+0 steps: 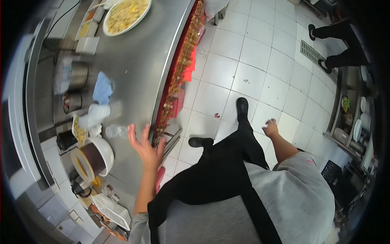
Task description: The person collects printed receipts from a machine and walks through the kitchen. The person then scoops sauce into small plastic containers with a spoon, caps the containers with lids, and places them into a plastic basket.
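My left hand (146, 148) is raised over the edge of the steel counter (140, 61), fingers spread, holding nothing. Closest to it on the counter are clear plastic cups (115, 131). A long row of brown, clumpy pieces (180, 67) on red backing runs along the counter's side, just beyond my fingers; what they are I cannot make out. My right hand (271, 128) hangs away from my body above the tiled floor, fingers loosely bent and apart, with nothing visible in it.
On the counter are a white oval dish of yellow food (126, 16), a blue cloth (103, 87), a steel pot (78, 75), a white bowl (106, 156) and a white basket (111, 209). Another person's legs (337, 32) stand at upper right, near shelves (345, 118) of dishes.
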Tool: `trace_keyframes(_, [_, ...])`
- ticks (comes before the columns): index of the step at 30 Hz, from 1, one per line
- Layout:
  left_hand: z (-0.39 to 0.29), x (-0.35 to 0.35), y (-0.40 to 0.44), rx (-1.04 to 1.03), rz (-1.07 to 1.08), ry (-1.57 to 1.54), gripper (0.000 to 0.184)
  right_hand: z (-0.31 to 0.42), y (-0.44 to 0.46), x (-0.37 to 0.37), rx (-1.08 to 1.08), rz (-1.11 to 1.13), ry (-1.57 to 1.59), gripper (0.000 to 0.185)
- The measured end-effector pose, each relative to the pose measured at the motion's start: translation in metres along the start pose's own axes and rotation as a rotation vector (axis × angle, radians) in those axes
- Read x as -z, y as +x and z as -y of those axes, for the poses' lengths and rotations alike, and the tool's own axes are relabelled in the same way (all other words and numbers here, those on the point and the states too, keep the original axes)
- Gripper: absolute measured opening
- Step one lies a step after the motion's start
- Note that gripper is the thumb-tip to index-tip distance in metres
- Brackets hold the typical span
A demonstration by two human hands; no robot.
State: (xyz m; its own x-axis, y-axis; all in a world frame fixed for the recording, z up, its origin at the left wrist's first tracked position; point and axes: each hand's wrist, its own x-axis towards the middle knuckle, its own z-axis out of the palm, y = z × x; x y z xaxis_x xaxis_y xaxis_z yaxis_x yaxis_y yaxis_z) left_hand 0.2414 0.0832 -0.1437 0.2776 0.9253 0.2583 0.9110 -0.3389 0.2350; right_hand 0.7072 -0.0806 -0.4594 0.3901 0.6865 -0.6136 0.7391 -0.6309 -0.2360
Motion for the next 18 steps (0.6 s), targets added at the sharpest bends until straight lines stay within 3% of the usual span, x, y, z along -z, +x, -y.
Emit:
trace_keyframes(1, [-0.007, -0.011, 0.029, 0.005, 0.030, 0.002, 0.067, 0.004, 0.039, -0.007, 0.084, -0.046, 0.115, 0.037])
trace_keyframes(3, [-0.020, -0.037, 0.085, 0.031, 0.103, 0.013, 0.073, 0.028, 0.123, -0.013, -0.049, 0.011, 0.294, 0.039])
trace_keyframes(5, [-0.027, -0.064, 0.138, 0.088, 0.185, -0.020, 0.077, 0.085, 0.177, 0.016, -0.318, 0.217, 0.788, 0.041])
trace_keyframes(7, [-0.034, -0.087, 0.185, 0.091, 0.262, 0.098, 0.088, 0.108, 0.251, -0.005, -0.218, 0.209, 0.919, 0.036])
trace_keyframes(10, [-0.038, -0.120, 0.245, 0.116, 0.268, 0.198, 0.096, 0.172, 0.328, -0.010, -0.277, 0.283, 1.250, 0.029])
trace_keyframes(11, [-0.047, -0.126, 0.261, 0.179, 0.270, 0.097, 0.096, 0.190, 0.353, -0.014, -0.278, 0.307, 1.364, 0.027])
trace_keyframes(13, [-0.053, -0.136, 0.274, 0.218, 0.298, 0.114, 0.096, 0.221, 0.396, -0.030, -0.276, 0.350, 1.515, 0.029])
trace_keyframes(15, [-0.048, -0.141, 0.277, 0.088, 0.344, 0.338, 0.097, 0.248, 0.438, -0.050, -0.336, 0.414, 1.585, 0.034])
trace_keyframes(17, [-0.039, -0.140, 0.269, 0.141, 0.360, 0.394, 0.100, 0.266, 0.472, -0.085, -0.372, 0.451, 1.650, 0.038])
trace_keyframes(18, [-0.032, -0.136, 0.251, 0.386, 0.274, 0.268, 0.100, 0.274, 0.490, -0.103, -0.370, 0.448, 1.684, 0.040])
